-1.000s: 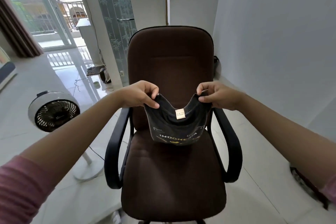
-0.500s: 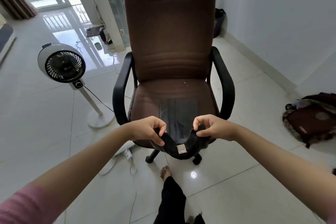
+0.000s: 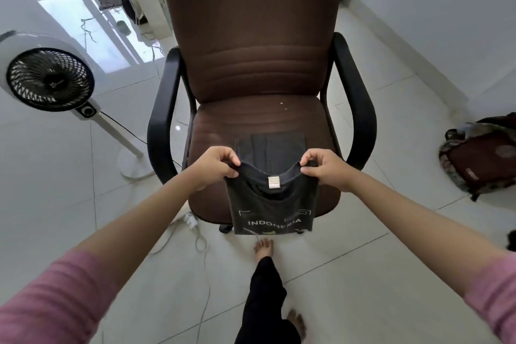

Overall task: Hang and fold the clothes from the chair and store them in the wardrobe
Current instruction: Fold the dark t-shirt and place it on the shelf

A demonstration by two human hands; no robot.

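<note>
Left hand [image 3: 212,166] and right hand [image 3: 327,168] each clamp a pinch grip on the collar corners of the folded black T-shirt [image 3: 272,204], which hangs collar-up, long axis vertical, below both grips before the brown chair [image 3: 259,64].

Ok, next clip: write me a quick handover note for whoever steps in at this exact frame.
Left hand pinches the folded black T-shirt at one side of the collar; right hand pinches the other side.
The shirt hangs over the front edge of the brown chair, print side facing the camera.
A second folded dark garment lies on the seat behind it.
Done: both pieces look folded.
Left: carry them to the wardrobe, which is out of view; nothing is visibly hung yet.
</note>
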